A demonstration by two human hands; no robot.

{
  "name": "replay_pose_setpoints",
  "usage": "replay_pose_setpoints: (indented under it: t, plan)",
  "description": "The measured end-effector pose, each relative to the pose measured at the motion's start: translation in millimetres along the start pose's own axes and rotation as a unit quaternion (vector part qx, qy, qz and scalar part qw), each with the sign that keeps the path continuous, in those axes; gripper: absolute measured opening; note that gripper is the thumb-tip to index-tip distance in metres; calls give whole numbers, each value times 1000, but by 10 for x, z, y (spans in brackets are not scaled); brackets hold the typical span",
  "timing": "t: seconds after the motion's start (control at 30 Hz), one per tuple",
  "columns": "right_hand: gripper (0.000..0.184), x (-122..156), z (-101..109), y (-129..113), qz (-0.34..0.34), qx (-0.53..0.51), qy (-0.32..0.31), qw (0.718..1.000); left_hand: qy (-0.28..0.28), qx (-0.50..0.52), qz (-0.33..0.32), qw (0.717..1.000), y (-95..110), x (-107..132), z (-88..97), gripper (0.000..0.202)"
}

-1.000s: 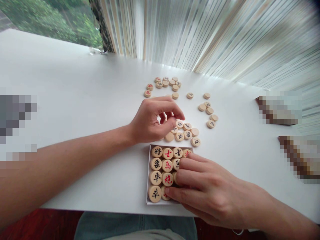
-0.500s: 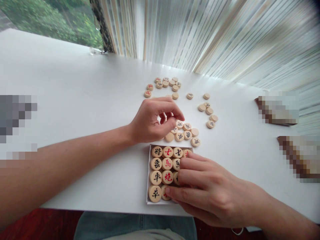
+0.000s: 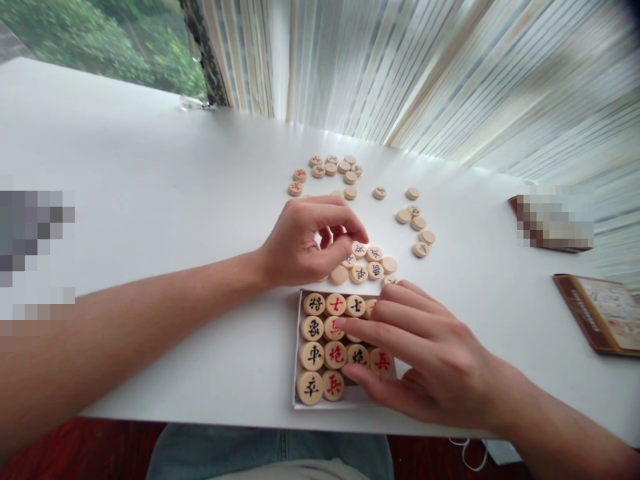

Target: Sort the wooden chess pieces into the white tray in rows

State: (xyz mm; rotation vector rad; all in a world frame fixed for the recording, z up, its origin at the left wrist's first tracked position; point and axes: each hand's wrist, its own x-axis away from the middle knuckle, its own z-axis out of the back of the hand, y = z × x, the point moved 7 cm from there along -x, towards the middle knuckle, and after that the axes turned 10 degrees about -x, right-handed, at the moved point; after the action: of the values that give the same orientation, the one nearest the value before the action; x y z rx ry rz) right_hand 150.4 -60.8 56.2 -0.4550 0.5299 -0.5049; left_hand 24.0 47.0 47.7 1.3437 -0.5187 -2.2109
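A shallow white box stands near the table's front edge, holding rows of round wooden Chinese chess pieces with black or red characters. My right hand lies over the box's right side, fingers spread and thumb apart; one fingertip reaches a red-marked piece. Below the thumb, part of the box floor is bare. My left hand hovers behind the box, fingers loosely curled, with a gap between thumb and forefinger and nothing visible in it. Beside it lies a cluster of loose chess pieces, partly hidden by my hands.
More loose pieces lie farther back, and others to the right. Two brown-edged flat items rest at the table's right. Striped curtains hang behind the white table.
My right hand has shifted up and right and its fingers have spread, uncovering a black and a red piece in the box's third row. My left hand has stayed almost still.
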Motion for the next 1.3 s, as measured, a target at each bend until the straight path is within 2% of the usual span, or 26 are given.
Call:
replay_pose_setpoints:
  t: [0.17,0.73,0.93,1.17,1.3]
  plan:
    - [30,-26,-6,59,-24,24,-14,999,1,-3,-2,1000,3,1,5,23]
    - [22,-19,-35,55,-26,22,-30,999,-3,-12,2,1000,2,-2,0,23]
    - [15,-15,-10,14,-4,-5,-7,1000,-2,-8,6,1000,-4,1,-7,24]
    - [15,21,-132,-109,54,-57,-114,990,-3,1,5,1000,-4,2,-2,24]
    - [18,30,-166,-118,51,-50,-148,986,-7,1,8,1000,-13,3,-7,23]
